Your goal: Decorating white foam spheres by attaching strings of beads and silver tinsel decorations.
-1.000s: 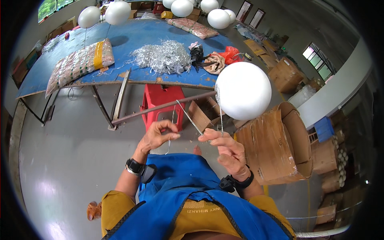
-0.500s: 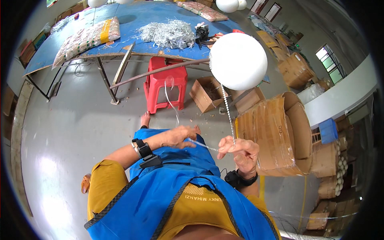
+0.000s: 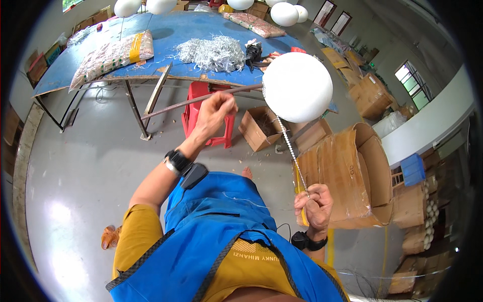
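A large white ball (image 3: 297, 87) sits at the end of a brown rod (image 3: 201, 98) reaching out from the table. From its underside a string of small white beads (image 3: 288, 143) slants down to my right hand (image 3: 315, 205), whose fingers are pinched round its lower end. A yellow strip (image 3: 304, 217) shows beside those fingers; whether I hold it, I cannot tell. My left hand (image 3: 217, 113) is raised in front of the red stool with its fingers curled together; what they hold, if anything, is hidden. A thin pale strand (image 3: 246, 201) crosses over my blue apron (image 3: 216, 201).
Ahead stands a blue table (image 3: 166, 30) with a heap of silvery shreds (image 3: 215, 53) and a taped bag (image 3: 111, 58). Under its edge are a red stool (image 3: 221, 136) and an open carton (image 3: 256, 132). A big carton (image 3: 332, 173) stands right of my right hand.
My left hand has moved up and away from my right hand. My right hand has dropped lower and slightly right, still on the bead string. The pale strand by the stool no longer shows there.
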`<act>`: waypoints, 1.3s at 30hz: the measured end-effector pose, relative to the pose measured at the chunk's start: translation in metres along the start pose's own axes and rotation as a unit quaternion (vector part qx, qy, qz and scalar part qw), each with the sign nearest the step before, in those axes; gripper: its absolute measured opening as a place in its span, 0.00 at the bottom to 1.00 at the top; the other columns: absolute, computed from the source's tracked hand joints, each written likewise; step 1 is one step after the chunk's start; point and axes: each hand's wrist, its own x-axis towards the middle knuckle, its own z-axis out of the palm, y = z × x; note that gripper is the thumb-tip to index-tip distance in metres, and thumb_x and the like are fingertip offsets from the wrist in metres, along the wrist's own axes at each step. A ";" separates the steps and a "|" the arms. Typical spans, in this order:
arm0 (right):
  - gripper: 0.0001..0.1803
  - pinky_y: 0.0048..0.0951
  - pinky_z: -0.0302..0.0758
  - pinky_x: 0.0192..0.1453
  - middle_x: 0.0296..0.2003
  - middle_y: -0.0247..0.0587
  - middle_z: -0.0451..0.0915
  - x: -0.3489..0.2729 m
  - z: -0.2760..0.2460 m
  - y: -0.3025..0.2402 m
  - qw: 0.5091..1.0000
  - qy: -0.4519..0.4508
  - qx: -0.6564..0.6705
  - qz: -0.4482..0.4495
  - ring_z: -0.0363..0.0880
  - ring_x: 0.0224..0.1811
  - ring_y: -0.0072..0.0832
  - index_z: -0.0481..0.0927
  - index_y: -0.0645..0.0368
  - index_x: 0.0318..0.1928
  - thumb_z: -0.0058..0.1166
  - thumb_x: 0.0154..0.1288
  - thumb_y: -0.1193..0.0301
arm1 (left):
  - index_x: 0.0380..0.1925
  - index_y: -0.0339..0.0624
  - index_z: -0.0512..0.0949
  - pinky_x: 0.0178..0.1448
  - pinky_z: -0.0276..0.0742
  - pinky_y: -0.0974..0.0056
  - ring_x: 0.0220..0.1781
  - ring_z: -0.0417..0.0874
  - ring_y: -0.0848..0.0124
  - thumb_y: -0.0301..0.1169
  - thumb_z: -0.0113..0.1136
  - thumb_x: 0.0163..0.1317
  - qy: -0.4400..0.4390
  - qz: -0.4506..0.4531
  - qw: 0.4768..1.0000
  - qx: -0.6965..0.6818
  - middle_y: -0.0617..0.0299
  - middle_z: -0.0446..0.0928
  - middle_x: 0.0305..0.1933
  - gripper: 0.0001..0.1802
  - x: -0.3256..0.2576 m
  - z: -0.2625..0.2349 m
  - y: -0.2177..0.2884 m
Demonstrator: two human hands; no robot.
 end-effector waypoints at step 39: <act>0.30 0.35 0.61 0.61 0.57 0.55 0.65 0.165 0.023 0.136 0.909 0.081 -0.403 0.074 0.62 0.61 0.38 0.63 0.69 0.58 0.54 0.59 0.64 | 0.55 0.35 0.62 0.40 0.75 0.62 0.38 0.77 0.61 0.48 0.72 0.38 -0.083 0.080 0.985 0.131 0.46 0.71 0.45 0.47 0.109 0.021 -0.020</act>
